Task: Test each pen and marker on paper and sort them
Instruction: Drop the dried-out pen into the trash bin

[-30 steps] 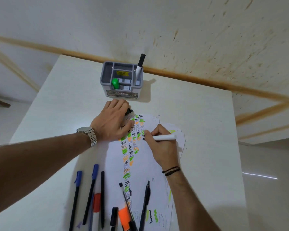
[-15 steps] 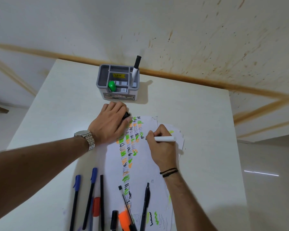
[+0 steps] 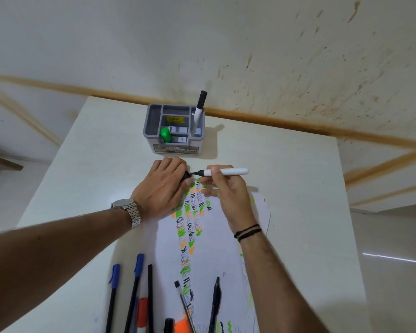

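My right hand (image 3: 228, 193) pinches a white marker (image 3: 226, 172) held level, its black tip pointing left at a black cap (image 3: 186, 176). My left hand (image 3: 162, 188) grips that cap between its fingertips while its palm rests on the paper (image 3: 216, 251). The sheet carries rows of green, orange and black test strokes. Several pens lie at the near edge: two blue-capped pens (image 3: 113, 294) (image 3: 135, 284), a thin black pen (image 3: 150, 296), an orange-red marker (image 3: 142, 311), an orange highlighter (image 3: 182, 326) and a black pen (image 3: 215, 301).
A grey desk organizer (image 3: 175, 131) stands at the back of the white table (image 3: 286, 176). It holds a green highlighter (image 3: 165, 134) and an upright white marker with a black cap (image 3: 199, 105). The wall runs right behind it; floor shows past the table's right edge.
My right hand lifted the white marker off the paper and swung it up and left, bringing its tip to the cap in my left hand. The left hand stayed put.
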{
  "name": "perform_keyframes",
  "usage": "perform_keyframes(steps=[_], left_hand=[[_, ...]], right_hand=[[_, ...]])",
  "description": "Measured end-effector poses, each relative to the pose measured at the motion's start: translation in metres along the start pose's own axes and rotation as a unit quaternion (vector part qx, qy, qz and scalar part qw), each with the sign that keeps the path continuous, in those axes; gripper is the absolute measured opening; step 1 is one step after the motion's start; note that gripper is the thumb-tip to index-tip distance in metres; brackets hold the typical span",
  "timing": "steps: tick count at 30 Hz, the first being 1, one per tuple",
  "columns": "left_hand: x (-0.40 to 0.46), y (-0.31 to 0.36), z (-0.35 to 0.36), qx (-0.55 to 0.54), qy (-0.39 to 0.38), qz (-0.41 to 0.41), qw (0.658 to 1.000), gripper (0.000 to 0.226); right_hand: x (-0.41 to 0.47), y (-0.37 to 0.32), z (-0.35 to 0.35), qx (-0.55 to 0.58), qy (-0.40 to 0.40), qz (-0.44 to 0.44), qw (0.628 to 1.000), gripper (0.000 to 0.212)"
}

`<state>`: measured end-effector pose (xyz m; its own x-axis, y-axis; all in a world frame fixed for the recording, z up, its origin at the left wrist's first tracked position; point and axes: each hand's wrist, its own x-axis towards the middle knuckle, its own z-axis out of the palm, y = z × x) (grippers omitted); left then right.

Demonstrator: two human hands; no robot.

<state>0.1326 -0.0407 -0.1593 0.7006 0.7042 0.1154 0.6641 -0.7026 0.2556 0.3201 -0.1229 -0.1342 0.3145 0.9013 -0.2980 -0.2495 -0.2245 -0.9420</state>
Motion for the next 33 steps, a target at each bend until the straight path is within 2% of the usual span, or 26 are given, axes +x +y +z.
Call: perform_keyframes(steps=[3, 8, 13, 22, 26, 28, 31, 33], left_hand=[[0.000, -0.001, 0.000, 0.007, -0.006, 0.002, 1.000, 0.036], [0.001, -0.001, -0.001, 0.014, -0.011, 0.012, 1.000, 0.037], [0.001, -0.002, 0.000, 0.007, 0.000, 0.012, 1.000, 0.031], [0.000, -0.003, 0.000, 0.000, 0.005, 0.011, 1.000, 0.029], [-0.001, 0.000, -0.001, -0.005, 0.012, 0.026, 1.000, 0.029], [-0.003, 0.003, -0.005, -0.021, 0.012, 0.005, 1.000, 0.027], [0.000, 0.008, -0.014, -0.028, -0.017, -0.015, 0.999, 0.046], [0.001, 0.013, -0.023, -0.018, -0.048, -0.021, 0.998, 0.051]], right_hand=[[0.007, 0.002, 0.005, -0.024, -0.012, -0.004, 1.000, 0.019], [0.020, -0.006, 0.008, -0.042, -0.024, 0.028, 0.998, 0.026], [0.025, -0.013, 0.019, -0.070, -0.055, 0.032, 0.995, 0.017], [0.014, -0.014, 0.030, -0.104, -0.010, 0.057, 0.993, 0.025], [0.010, -0.004, 0.037, -0.084, 0.017, 0.039, 0.996, 0.029], [0.007, -0.003, 0.037, -0.079, 0.033, 0.052, 0.995, 0.034], [0.004, -0.016, 0.025, 0.029, 0.049, 0.103, 0.993, 0.033], [-0.004, -0.024, 0.003, 0.097, 0.067, 0.103, 0.988, 0.026]])
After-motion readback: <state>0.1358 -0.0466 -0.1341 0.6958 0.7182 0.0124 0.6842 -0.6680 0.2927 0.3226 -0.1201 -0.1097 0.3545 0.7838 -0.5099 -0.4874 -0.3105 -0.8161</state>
